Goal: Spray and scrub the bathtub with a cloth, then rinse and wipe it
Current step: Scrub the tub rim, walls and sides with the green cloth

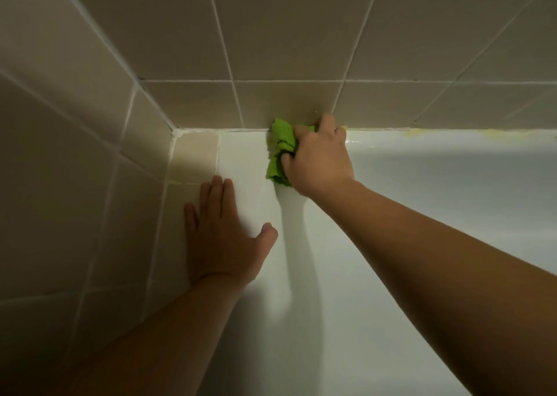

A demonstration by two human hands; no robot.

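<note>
Head view shows the right hand (319,157) bunching a green cloth (280,151) against the far rim of the white bathtub (422,215), just where the rim meets the tiled wall (271,34). Its fingers (301,132) are curled tight around the wad, with loose folds spilling out to the left. The left hand (223,236) lies flat with fingers spread, holding nothing, braced on the tub's corner beside the tiles. The cloth looks soft, light and limp, so it probably works best gathered into a firm pad as here. A wet gleam and yellowish residue (422,132) run along the rim to the right; that glazed surface is likely slippery, so the bracing palm could slide.
</note>
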